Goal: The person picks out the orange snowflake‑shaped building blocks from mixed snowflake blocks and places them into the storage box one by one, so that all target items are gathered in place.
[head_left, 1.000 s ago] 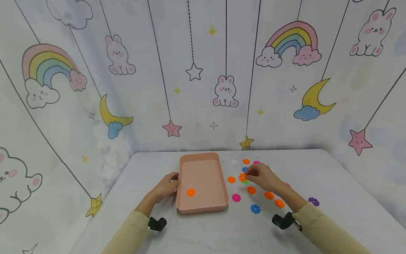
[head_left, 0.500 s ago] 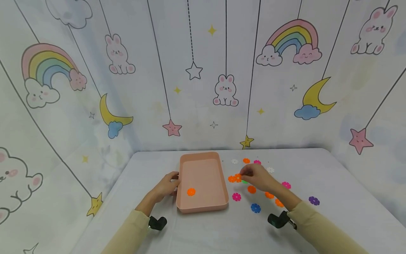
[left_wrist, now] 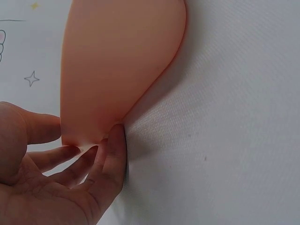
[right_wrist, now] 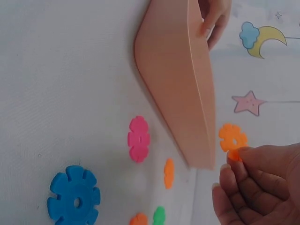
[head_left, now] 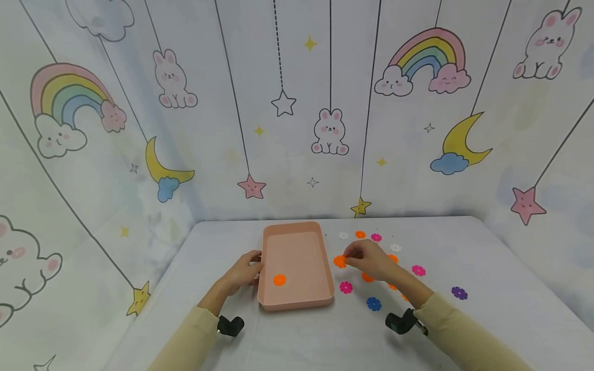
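My left hand (head_left: pixel 240 273) holds the left side of a shallow pink tray (head_left: pixel 297 304). In the left wrist view its thumb (left_wrist: pixel 44 128) is at the rim, with the other fingers along the outer wall. An orange flower-shaped interlocking disc (right_wrist: pixel 233 137) is pinched between thumb and forefinger of my right hand (head_left: pixel 370 259), raised just right of the tray. In the head view it overlaps another orange disc (right_wrist: pixel 168 173) on the table. One orange disc (head_left: pixel 280 280) lies inside the tray, near its lower left.
Several more discs lie right of the tray: pink (head_left: pixel 346 287), blue (head_left: pixel 374 304), purple (head_left: pixel 459 293), white (head_left: pixel 343 235) and orange. A green disc (right_wrist: pixel 159 215) shows in the right wrist view, hidden by my hand from above. A patterned wall backdrop (head_left: pixel 297 154) rises behind the white table.
My right hand has moved left toward the tray, carrying the orange disc. White, pink and orange discs it covered now show behind it. My left hand and the tray have stayed put.
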Tool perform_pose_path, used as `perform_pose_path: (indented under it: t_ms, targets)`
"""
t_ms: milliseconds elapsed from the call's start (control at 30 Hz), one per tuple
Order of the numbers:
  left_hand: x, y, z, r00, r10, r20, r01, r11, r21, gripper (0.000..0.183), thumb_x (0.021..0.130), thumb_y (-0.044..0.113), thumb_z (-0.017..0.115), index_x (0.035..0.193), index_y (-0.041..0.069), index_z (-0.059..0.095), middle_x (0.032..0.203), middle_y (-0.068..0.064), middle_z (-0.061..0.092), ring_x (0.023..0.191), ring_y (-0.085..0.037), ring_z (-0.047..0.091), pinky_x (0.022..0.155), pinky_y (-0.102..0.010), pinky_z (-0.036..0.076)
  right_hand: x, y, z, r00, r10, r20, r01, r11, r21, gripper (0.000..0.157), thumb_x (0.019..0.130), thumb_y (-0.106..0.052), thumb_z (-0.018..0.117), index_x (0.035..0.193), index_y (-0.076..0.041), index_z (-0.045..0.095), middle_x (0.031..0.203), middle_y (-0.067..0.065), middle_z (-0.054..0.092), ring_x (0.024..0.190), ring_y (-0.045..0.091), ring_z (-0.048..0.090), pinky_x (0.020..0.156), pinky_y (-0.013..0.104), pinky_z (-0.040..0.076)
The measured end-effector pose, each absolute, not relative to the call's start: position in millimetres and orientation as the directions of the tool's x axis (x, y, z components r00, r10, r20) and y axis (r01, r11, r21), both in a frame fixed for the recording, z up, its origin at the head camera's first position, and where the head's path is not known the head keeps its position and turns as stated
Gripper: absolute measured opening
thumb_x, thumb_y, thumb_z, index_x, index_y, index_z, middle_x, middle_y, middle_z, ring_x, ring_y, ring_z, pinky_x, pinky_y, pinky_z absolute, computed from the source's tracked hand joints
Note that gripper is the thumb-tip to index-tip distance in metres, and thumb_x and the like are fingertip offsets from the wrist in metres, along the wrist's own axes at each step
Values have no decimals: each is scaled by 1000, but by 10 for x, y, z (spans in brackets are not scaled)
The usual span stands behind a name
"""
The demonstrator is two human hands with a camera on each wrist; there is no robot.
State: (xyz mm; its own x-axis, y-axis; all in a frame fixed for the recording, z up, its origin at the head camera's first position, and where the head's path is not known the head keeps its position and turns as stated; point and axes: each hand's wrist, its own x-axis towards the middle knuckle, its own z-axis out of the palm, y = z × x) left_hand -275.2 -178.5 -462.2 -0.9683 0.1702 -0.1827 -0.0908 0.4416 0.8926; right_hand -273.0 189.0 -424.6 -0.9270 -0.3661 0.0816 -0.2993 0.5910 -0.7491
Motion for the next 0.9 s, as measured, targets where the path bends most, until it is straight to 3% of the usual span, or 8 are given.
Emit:
perform_pose_path:
  t_ms: [900]
  targets:
    - [-2760, -1795, -4639, -970, 165, -178, -86, 452, 888, 51, 106, 12, 49, 153, -4, 38, 150, -25, 45, 118, -34, 59, 85, -43, 60, -2743, 1412, -4290, -884, -459, 94, -356, 528, -771, 4, 95, -7, 70, 99, -7, 72, 91, -1, 69, 82, 16, 63, 77, 26, 58]
